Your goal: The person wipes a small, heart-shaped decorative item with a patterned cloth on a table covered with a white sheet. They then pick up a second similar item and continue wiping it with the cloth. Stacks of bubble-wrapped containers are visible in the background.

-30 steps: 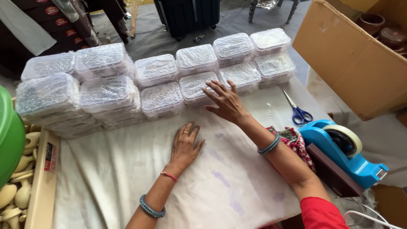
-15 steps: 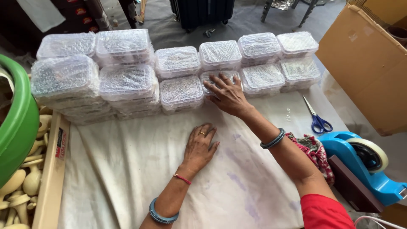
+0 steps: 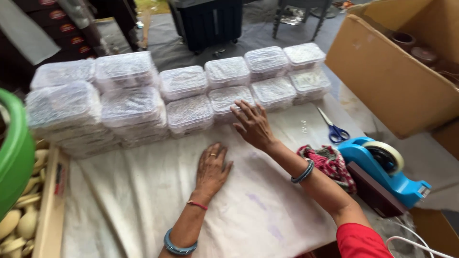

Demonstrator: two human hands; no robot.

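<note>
Both hands lie open and flat, gripping nothing. The left hand (image 3: pixel 211 168) presses palm-down on the white cloth (image 3: pixel 143 191) covering the bench, at frame centre. The right hand (image 3: pixel 253 125) rests just above it, fingertips touching a clear lidded plastic box (image 3: pixel 229 99) in the front row of stacked boxes. Blue-handled scissors (image 3: pixel 333 128) and a blue tape dispenser (image 3: pixel 385 169) sit at right.

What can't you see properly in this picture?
- Head view: what fills the clear boxes; blur and shiny lids hide it.
- Green tub: cut off by the left edge.
- Right hand: blurred, so contact with the boxes is unclear.
- Cardboard box: its contents are mostly hidden by its wall.
</note>
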